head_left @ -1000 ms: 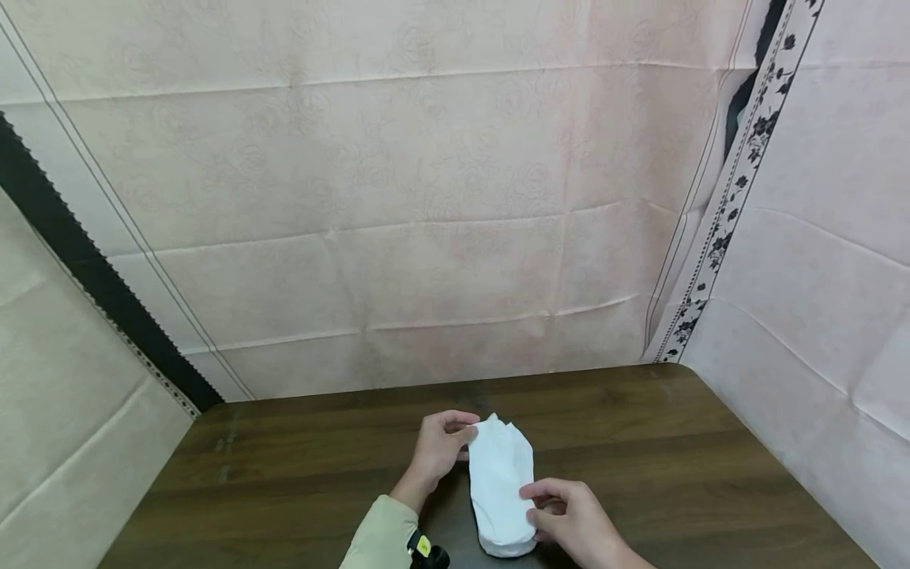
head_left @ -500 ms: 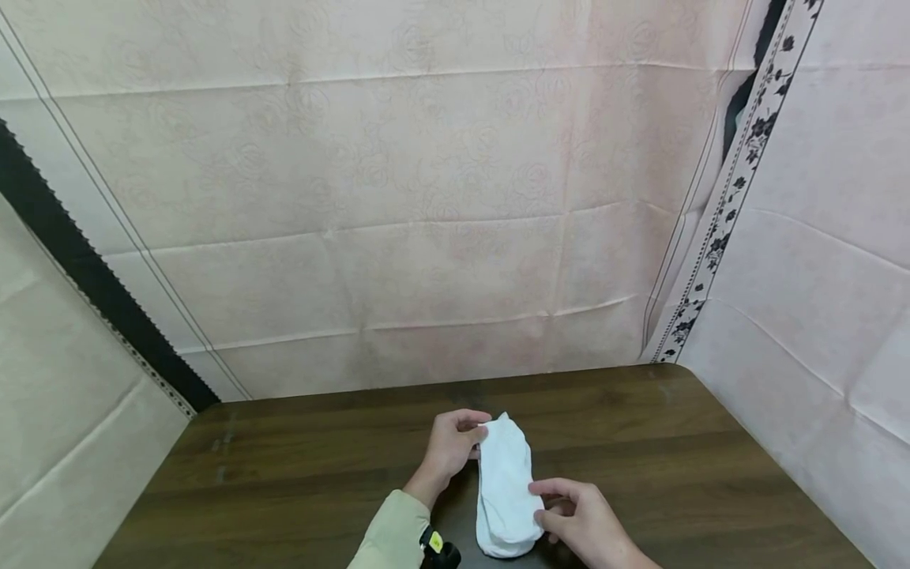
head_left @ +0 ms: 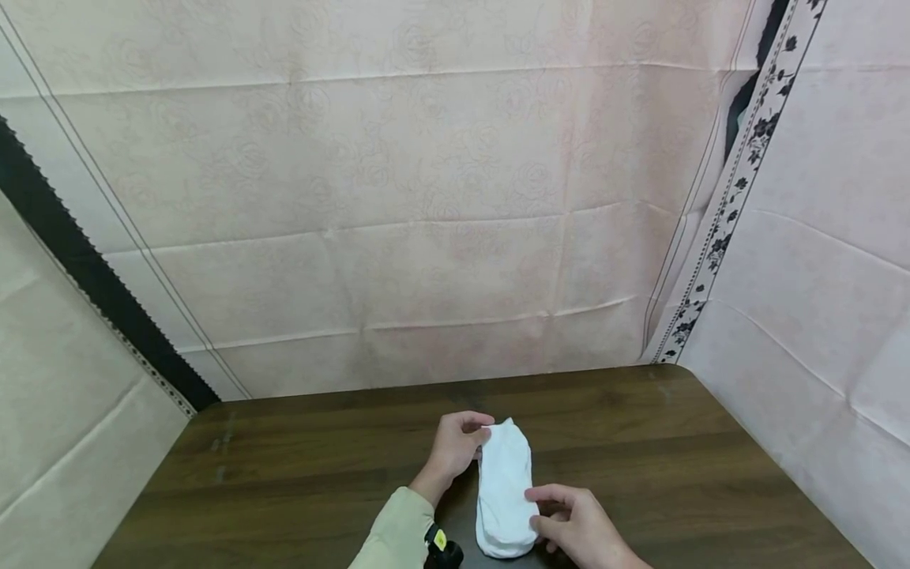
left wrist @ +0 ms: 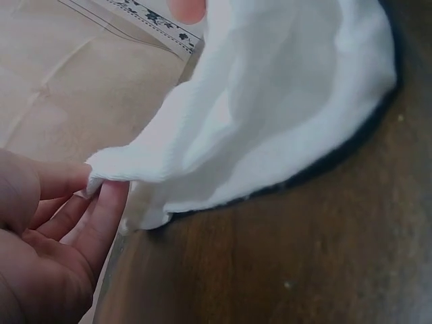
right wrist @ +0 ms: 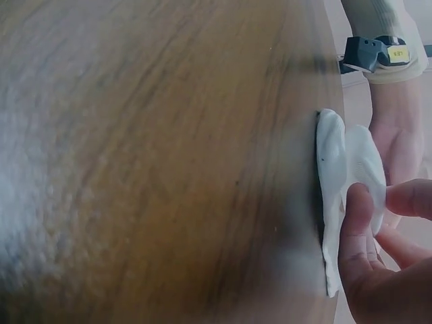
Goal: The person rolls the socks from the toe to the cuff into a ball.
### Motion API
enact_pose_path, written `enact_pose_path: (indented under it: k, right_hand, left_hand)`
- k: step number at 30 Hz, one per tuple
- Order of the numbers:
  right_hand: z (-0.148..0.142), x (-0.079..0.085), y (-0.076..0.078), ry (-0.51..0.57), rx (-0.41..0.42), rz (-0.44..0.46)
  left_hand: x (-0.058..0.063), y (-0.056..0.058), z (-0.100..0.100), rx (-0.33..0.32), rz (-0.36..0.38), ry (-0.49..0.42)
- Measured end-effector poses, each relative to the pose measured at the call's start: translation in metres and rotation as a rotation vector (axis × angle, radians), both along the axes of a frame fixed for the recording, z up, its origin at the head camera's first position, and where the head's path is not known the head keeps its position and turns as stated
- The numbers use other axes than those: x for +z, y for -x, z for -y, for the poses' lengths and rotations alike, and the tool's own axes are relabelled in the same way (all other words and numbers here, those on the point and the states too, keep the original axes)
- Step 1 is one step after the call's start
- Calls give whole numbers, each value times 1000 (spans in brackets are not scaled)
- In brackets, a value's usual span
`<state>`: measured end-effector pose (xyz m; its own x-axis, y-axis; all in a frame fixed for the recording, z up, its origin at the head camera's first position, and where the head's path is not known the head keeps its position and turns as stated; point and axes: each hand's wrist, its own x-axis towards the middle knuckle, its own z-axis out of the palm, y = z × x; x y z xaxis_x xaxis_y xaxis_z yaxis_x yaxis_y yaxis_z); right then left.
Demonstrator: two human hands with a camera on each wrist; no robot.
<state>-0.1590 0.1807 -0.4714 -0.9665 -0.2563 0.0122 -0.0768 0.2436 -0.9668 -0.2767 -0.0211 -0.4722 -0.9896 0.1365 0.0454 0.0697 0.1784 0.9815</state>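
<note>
Two white socks [head_left: 505, 491] lie one over the other, lengthwise, at the near middle of the wooden table. My left hand [head_left: 453, 448] pinches the far left corner of the upper sock between thumb and fingers. In the left wrist view that corner of white knit [left wrist: 155, 158] is drawn out from the rest. Lower down on the right side, my right hand [head_left: 577, 518] pinches the edge of the upper sock. The right wrist view shows this upper sock [right wrist: 364, 156] raised off the lower sock [right wrist: 329, 179], which stays flat on the wood.
The brown table [head_left: 320, 466] ends at a back edge against a pale cloth wall [head_left: 426, 237]. Cloth also hangs at the left and right sides. A black camera on a strap [head_left: 442, 549] sits at the left wrist, below a light green sleeve [head_left: 394, 528].
My left hand has moved a little to the right with the far end of the upper sock. The lower sock's left edge now shows beneath it. My right hand has barely shifted.
</note>
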Motion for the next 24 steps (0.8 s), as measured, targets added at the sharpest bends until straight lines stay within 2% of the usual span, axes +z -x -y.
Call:
enact_pose_path:
  k: [9,15,21,24]
  right_hand:
    - [0,-2,2,-26,6,22]
    - [0,-3,2,-41,10,34]
    - [0,-4,1,-62,22,26]
    - [0,-5,0,-76,33,12]
  left_hand:
    - [-1,1,5,11,-73,48]
    - [0,1,8,17,-140,132]
    - [3,-3,11,-21,-187,206]
    - [5,-6,12,-46,-185,227]
